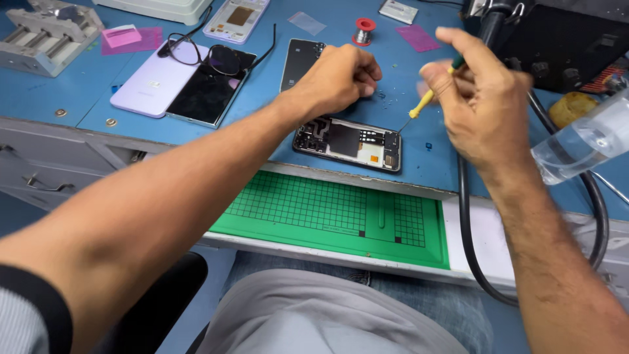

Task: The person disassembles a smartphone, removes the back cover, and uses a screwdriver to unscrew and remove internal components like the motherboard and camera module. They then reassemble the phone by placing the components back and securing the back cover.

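An opened phone (348, 143) lies face down on the blue bench, its dark inner boards showing. My right hand (481, 105) holds a small yellow-handled screwdriver (422, 105), tip pointing down at the phone's upper right corner. My left hand (337, 77) is closed in a loose fist just above the phone, resting on the bench beside a black back cover (298, 60). What the fist holds, if anything, is hidden.
A lilac phone (152, 84), a dark screen panel (203, 95) and glasses (203, 56) lie at left. A green grid mat (295, 210) sits in the open drawer. Black cable (466, 223), clear bottle (583, 141), solder spool (364, 29), grey jig (46, 36) around.
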